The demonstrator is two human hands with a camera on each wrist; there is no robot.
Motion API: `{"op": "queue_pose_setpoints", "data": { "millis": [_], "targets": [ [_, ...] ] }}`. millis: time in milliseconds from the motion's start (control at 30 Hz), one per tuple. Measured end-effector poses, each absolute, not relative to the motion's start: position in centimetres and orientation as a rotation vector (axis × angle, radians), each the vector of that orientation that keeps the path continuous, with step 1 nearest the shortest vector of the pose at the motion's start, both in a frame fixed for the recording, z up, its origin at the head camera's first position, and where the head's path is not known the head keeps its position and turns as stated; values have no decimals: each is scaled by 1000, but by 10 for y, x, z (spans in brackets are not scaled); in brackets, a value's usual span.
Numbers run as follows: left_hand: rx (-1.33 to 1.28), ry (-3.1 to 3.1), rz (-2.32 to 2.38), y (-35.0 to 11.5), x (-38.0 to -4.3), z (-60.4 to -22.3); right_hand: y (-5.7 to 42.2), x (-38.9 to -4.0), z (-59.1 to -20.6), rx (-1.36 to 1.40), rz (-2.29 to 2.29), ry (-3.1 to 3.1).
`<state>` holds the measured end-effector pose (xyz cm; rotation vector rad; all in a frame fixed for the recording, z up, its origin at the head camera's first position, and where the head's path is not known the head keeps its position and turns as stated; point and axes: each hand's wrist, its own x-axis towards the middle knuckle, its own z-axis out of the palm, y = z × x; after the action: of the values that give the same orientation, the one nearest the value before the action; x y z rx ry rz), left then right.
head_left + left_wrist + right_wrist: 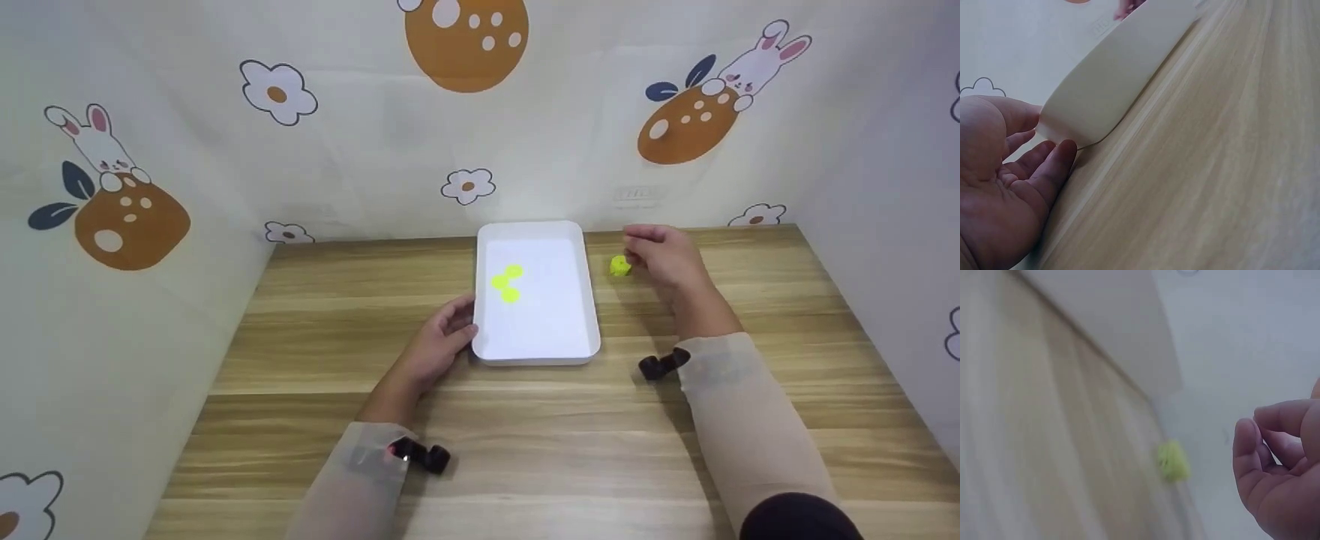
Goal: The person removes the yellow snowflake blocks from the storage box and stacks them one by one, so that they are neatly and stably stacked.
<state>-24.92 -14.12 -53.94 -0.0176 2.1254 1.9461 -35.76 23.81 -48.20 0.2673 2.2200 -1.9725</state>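
Head view shows three round yellow pieces (501, 282) inside the white tray (555, 334), so those look done. One bumpy yellow block (619, 266) sits outside on the desk (337, 322) and seems left to do. The left hand (435, 343) touches the tray, its fingers bent and apart. The right hand (669, 261) is near the block, fingertips (1246, 432) together, seemingly empty.

From afar I see a smooth plastic-looking tray (555, 315), wood-grained bench (532, 442), matt cloth-like backdrop (367, 165) and 2 fabric-like sleeves (754, 427).
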Motion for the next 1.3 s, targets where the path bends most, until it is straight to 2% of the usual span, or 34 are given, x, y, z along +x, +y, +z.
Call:
{"op": "queue_pose_setpoints", "data": {
  "millis": [233,533,967,1300],
  "targets": [
    [-4,2118,1959,-141,-249,-540,201,-353,-457,23,-2033,2157],
    [1,2104,1971,-143,-247,-539,154,-360,-442,-69,-1974,2118],
    [-12,2110,1959,-139,-247,-540,108,-379,-454,-95,-1774,2117],
    [-8,2105,1957,-141,-249,-541,91,-397,-473,-63,-1709,2144]
  ]
}}
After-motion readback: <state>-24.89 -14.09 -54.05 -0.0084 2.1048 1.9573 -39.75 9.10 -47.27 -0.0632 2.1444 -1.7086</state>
